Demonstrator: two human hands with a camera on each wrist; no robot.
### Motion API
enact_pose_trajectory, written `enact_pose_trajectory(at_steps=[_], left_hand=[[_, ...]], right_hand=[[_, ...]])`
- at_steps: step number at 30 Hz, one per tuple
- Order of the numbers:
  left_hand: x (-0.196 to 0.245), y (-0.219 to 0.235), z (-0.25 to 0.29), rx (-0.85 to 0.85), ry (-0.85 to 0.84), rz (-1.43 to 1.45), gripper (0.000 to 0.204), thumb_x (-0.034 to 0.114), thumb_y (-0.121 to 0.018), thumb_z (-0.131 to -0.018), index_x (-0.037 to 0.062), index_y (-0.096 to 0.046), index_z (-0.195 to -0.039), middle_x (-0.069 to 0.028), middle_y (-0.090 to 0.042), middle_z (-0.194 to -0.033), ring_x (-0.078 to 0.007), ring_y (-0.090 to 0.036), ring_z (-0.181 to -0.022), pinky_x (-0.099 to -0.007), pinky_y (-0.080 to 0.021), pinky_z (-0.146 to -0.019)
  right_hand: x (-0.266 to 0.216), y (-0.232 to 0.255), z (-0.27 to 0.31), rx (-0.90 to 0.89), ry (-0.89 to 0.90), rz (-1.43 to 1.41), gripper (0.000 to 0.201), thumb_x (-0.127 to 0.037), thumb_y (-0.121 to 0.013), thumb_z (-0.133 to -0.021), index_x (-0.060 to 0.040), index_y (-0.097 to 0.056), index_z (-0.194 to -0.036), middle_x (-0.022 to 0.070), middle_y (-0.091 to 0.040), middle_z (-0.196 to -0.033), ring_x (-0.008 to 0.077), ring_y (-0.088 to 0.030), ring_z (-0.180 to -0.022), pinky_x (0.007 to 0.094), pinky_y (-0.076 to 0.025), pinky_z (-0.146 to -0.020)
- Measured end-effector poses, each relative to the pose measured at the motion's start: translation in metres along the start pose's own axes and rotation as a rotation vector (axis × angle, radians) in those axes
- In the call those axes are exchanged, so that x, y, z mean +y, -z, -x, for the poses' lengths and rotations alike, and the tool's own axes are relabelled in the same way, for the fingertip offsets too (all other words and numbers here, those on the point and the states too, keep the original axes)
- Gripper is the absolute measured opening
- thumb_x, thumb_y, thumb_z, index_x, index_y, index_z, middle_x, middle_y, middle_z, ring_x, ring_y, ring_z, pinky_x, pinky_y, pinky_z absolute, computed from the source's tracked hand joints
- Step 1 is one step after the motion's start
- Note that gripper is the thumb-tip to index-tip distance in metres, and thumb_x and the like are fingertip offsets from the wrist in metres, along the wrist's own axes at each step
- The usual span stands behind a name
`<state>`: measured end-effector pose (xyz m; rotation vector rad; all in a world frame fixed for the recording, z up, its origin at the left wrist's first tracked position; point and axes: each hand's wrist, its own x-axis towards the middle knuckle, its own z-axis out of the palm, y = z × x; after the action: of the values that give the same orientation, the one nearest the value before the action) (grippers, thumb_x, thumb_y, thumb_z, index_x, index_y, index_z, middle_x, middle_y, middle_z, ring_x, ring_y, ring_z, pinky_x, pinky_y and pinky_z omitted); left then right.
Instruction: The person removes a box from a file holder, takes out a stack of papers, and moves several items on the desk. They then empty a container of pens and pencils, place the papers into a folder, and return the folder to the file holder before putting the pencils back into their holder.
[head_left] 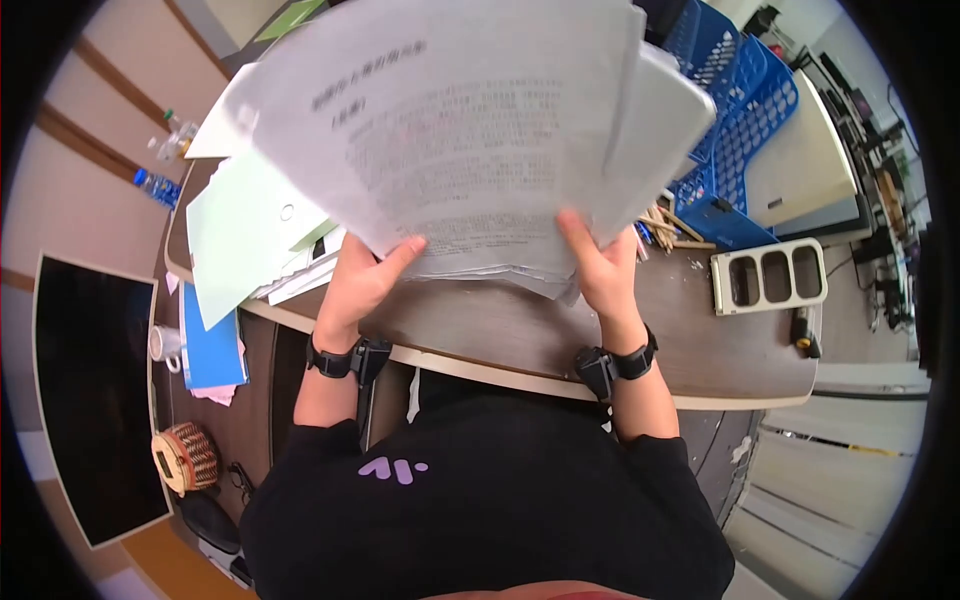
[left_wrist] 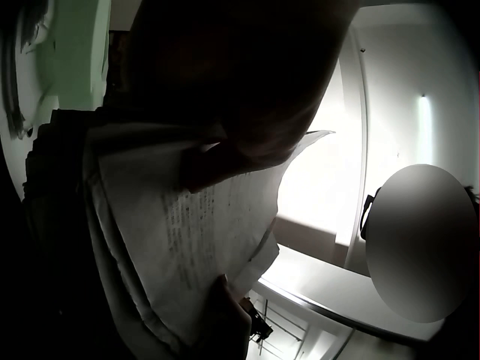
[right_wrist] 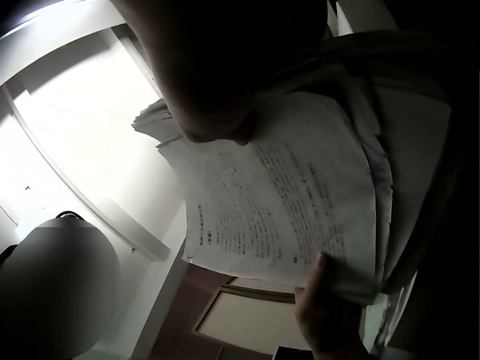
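Observation:
A thick stack of printed paper sheets (head_left: 470,160) is held up and tilted above the desk, fanned somewhat unevenly at its right side. My left hand (head_left: 372,278) grips its lower left edge, thumb on the front page and fingers hidden behind. On the lower right, my right hand (head_left: 606,272) holds the stack the same way, its thumb pressed on the top sheet. In the right wrist view the paper stack (right_wrist: 277,195) shows rows of print and layered, uneven edges. The left wrist view is dark, with the sheets (left_wrist: 187,225) between both hands.
Pale green sheets and papers (head_left: 235,225) lie on the desk's left. Blue plastic file racks (head_left: 735,130), pencils (head_left: 665,228) and a cream three-slot holder (head_left: 768,278) are at the right. A monitor (head_left: 100,400), mug (head_left: 165,343) and woven drum-shaped basket (head_left: 185,458) stand at far left.

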<state>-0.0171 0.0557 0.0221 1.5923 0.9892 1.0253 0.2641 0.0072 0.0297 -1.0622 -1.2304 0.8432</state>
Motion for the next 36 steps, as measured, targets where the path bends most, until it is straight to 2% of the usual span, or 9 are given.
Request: enact_pose_trajectory(at_steps=[1,4,7,12,14,18,24,27,36], left_hand=[[-0.003,-0.003,0.002,-0.012,0.069,-0.023,0.035,0.008,-0.074,-0.089,-0.0028,-0.061,-0.120,-0.0080,-0.065,-0.111,-0.0184,-0.058,-0.101,-0.0336,-0.048,-0.090],[0.005,-0.020,0.005,0.024,-0.087,-0.051,0.035,0.007,-0.076,-0.086,-0.0008,-0.063,-0.117,-0.0061,-0.064,-0.110,-0.0182,-0.059,-0.098,-0.0331,-0.049,-0.086],[0.008,-0.030,0.008,0.145,-0.103,0.191,0.045,0.006,-0.082,-0.079,0.0004,-0.062,-0.119,-0.0073,-0.065,-0.108,-0.0190,-0.060,-0.098,-0.0336,-0.050,-0.086],[0.016,-0.036,0.005,0.248,-0.190,0.233,0.051,0.005,-0.086,-0.074,0.0011,-0.061,-0.119,-0.0079,-0.065,-0.110,-0.0190,-0.060,-0.100,-0.0342,-0.050,-0.088],[0.017,-0.038,0.003,0.247,-0.203,0.213,0.051,0.004,-0.086,-0.074,0.0013,-0.061,-0.118,-0.0077,-0.064,-0.111,-0.0186,-0.060,-0.101,-0.0340,-0.050,-0.088],[0.004,-0.032,-0.001,0.221,-0.351,0.383,0.069,0.024,-0.088,-0.076,-0.0025,-0.052,-0.129,-0.0094,-0.062,-0.116,-0.0197,-0.059,-0.104,-0.0352,-0.047,-0.093],[-0.005,-0.041,0.008,0.249,-0.263,0.149,0.080,0.042,-0.083,-0.081,-0.0024,-0.046,-0.137,-0.0095,-0.057,-0.126,-0.0211,-0.054,-0.118,-0.0369,-0.041,-0.101],[-0.009,-0.032,0.002,0.240,-0.369,0.293,0.071,0.034,-0.085,-0.081,-0.0026,-0.050,-0.132,-0.0100,-0.061,-0.118,-0.0201,-0.057,-0.107,-0.0346,-0.046,-0.094],[0.011,-0.057,0.001,0.320,-0.335,0.201,0.062,0.028,-0.079,-0.087,-0.0007,-0.051,-0.134,-0.0080,-0.058,-0.123,-0.0193,-0.054,-0.113,-0.0343,-0.042,-0.098]], right_hand=[[0.005,0.010,0.012,0.003,0.001,0.056,0.023,-0.010,-0.066,-0.095,0.0033,-0.064,-0.114,0.0051,-0.067,-0.105,0.0136,-0.060,-0.096,0.0292,-0.048,-0.086],[0.011,0.015,0.032,0.074,0.044,0.063,0.023,-0.004,-0.068,-0.088,0.0024,-0.064,-0.109,0.0046,-0.065,-0.098,0.0151,-0.059,-0.091,0.0302,-0.047,-0.082],[0.014,0.022,0.043,0.038,0.043,0.107,0.032,-0.002,-0.069,-0.079,0.0010,-0.065,-0.110,0.0087,-0.067,-0.100,0.0190,-0.061,-0.092,0.0327,-0.049,-0.084],[0.004,0.029,0.042,-0.009,0.275,0.259,0.029,-0.003,-0.071,-0.079,0.0003,-0.067,-0.107,0.0099,-0.070,-0.100,0.0198,-0.064,-0.090,0.0324,-0.050,-0.081],[-0.005,0.023,0.039,0.031,0.213,0.210,0.028,-0.002,-0.073,-0.078,0.0008,-0.068,-0.106,0.0101,-0.071,-0.099,0.0199,-0.065,-0.089,0.0327,-0.050,-0.079],[-0.010,0.016,0.033,0.111,0.147,0.097,0.030,-0.004,-0.076,-0.077,0.0019,-0.067,-0.105,0.0095,-0.070,-0.097,0.0193,-0.065,-0.089,0.0324,-0.050,-0.081],[-0.010,0.018,0.036,0.084,0.159,0.043,0.036,-0.006,-0.078,-0.074,0.0022,-0.067,-0.107,0.0094,-0.070,-0.098,0.0189,-0.065,-0.091,0.0323,-0.051,-0.084],[-0.012,0.022,0.031,0.086,0.183,0.004,0.036,-0.006,-0.078,-0.075,0.0019,-0.067,-0.108,0.0088,-0.070,-0.099,0.0182,-0.064,-0.091,0.0315,-0.051,-0.083],[-0.023,0.003,0.026,0.253,0.223,0.025,0.020,-0.002,-0.076,-0.083,0.0011,-0.071,-0.102,0.0062,-0.073,-0.094,0.0144,-0.066,-0.085,0.0274,-0.052,-0.077]])
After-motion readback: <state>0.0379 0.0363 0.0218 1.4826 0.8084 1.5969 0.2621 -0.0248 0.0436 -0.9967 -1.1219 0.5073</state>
